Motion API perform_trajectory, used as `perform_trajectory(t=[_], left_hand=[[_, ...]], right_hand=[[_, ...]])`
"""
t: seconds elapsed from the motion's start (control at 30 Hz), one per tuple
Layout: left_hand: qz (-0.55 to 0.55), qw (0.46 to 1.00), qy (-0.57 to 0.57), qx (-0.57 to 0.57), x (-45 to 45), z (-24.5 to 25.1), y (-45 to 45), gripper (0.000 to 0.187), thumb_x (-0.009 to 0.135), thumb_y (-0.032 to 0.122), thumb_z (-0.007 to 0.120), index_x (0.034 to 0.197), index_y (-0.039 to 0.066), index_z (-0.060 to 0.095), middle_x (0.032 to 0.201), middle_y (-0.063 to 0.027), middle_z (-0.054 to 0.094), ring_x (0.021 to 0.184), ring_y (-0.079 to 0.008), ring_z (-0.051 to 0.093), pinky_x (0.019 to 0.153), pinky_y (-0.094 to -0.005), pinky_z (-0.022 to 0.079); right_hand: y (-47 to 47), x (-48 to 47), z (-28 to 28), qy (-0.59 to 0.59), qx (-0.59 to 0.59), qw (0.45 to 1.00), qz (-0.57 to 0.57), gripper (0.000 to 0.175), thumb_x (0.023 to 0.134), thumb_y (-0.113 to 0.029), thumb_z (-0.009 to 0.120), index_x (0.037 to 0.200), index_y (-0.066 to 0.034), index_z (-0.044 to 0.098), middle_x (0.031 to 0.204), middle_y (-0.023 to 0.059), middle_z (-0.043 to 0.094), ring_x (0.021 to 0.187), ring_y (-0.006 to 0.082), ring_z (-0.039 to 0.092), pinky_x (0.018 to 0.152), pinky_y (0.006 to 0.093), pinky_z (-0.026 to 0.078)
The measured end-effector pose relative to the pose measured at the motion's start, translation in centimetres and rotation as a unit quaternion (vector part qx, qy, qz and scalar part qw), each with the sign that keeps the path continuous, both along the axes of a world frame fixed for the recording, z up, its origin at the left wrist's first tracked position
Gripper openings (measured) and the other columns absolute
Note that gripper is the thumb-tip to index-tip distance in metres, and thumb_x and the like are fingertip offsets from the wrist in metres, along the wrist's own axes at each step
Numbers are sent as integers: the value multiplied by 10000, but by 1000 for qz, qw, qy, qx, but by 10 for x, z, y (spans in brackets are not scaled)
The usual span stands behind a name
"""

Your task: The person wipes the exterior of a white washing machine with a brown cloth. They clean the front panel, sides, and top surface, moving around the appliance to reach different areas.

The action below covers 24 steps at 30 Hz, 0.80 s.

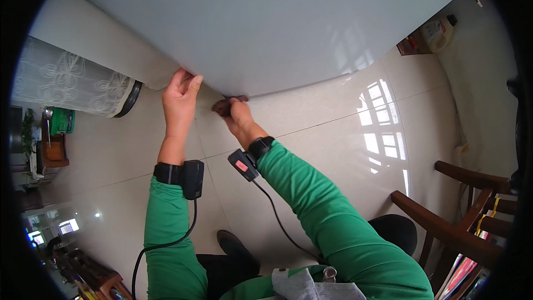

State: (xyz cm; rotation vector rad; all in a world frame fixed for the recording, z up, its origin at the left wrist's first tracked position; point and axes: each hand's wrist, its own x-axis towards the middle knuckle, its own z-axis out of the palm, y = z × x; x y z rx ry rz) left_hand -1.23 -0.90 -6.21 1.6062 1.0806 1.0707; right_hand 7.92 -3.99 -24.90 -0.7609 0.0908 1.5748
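Note:
A large, smooth pale-grey panel (250, 29), perhaps an appliance door, spans the top of the view. My left hand (182, 93) is at its lower left edge, fingertips touching or hooked behind that edge, thumb apart. To the right and lower, my right hand (239, 116) grips a dark brown cloth (224, 107) against the panel's bottom corner. Part of the cloth is hidden under the fingers. Each wrist wears a black strap with a small cabled box.
Left of the panel is a lace-covered round object (83, 83) with a black base. A plastic jug (439, 33) stands at the upper right. Wooden furniture (449, 225) is at the lower right, near my leg. Glossy floor tiles (312, 146) lie below.

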Motion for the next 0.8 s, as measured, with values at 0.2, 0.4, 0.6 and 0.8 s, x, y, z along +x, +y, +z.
perform_trajectory(t=[0.2,0.4,0.6,0.8], left_hand=[[-1,1000,-14,-10,0,3,-2,426,936,135,713,1292,-54,577,1153,-104,702,1059,-147,646,948,-274,486],[8,1000,18,-6,0,6,-1,408,927,141,720,1272,-40,596,1150,-106,703,1056,-153,653,940,-278,491],[2,1000,30,-9,0,9,-2,414,924,146,725,1271,-37,593,1151,-102,697,1056,-155,655,930,-289,502],[8,1000,10,-16,3,9,-3,409,914,136,735,1261,-31,597,1166,-106,687,1058,-156,653,932,-286,502]], right_hand=[[-7,50,5,80,-18,997,-14,221,984,-71,395,1117,28,541,986,146,608,758,282,596,752,444,548],[-54,247,-34,-219,-191,945,-148,385,1046,-261,424,1272,42,497,1121,236,663,997,393,677,901,545,572],[-108,407,-9,-433,-69,844,-309,360,880,-180,547,1168,36,556,1154,163,644,949,294,672,826,413,564],[-52,363,-17,-423,-272,744,-439,672,960,-259,517,1534,-60,230,1531,175,366,1307,327,486,1055,448,436]])
